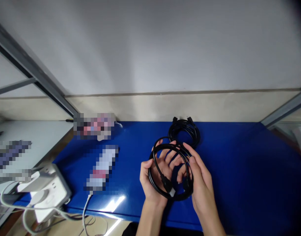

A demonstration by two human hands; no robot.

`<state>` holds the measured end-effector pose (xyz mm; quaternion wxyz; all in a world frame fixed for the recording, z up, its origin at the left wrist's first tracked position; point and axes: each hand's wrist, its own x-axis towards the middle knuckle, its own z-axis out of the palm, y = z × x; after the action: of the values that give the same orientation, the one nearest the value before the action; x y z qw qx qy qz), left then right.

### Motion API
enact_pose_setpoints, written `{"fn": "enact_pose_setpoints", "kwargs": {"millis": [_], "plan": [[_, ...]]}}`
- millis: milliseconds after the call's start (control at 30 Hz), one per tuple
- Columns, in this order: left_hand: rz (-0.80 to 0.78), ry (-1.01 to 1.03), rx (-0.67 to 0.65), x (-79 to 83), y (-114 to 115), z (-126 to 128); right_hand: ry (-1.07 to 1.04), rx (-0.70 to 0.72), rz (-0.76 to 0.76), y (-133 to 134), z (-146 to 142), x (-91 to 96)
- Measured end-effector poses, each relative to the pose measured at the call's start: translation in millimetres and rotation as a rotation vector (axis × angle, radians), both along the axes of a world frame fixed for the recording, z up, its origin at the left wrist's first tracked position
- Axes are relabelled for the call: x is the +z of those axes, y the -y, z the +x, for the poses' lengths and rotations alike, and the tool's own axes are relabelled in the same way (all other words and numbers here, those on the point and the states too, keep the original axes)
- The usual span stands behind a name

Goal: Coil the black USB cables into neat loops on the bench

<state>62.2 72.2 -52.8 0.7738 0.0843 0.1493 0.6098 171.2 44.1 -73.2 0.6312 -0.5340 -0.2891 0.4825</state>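
A coiled black cable (154, 183) is held up just above the blue table. Its plug (168, 185), with a pale tip, hangs inside the lower part of the loop. My left hand (157, 173) grips the coil at its left side, thumb over the strands and fingers spread behind the ring. My right hand (200, 172) pinches the right side of the coil between thumb and fingers. Just behind my hands, a second black coiled cable (196, 132) lies on the table with its two plugs towards the wall.
The blue table (238, 164) runs along a pale wall. At left lie a blurred-out flat object (102, 167) with a white cable attached and a blurred pinkish item (97, 126). A white power strip (53, 183) with plugs and trailing cords sits at the left edge.
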Motion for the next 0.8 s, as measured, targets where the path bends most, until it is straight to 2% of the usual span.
{"fn": "enact_pose_setpoints", "kwargs": {"millis": [167, 367, 600, 800], "plan": [[0.0, 0.015, 0.059, -0.9, -0.7, 1.5, -0.07, -0.065, -0.008, -2.3, -5.2, 1.5], [0.008, 0.012, 0.073, -0.9, -0.4, 0.0, 0.104, -0.213, 0.052, -2.5, -6.6, -2.7], [0.01, -0.074, 0.102, -0.6, -1.3, -0.8, 0.12, -0.108, 0.016, -4.6, 0.7, -5.2], [0.078, -0.147, 0.191, 0.5, -1.0, -3.6, 0.151, -0.144, 0.026, -3.8, -2.5, -0.4]]}}
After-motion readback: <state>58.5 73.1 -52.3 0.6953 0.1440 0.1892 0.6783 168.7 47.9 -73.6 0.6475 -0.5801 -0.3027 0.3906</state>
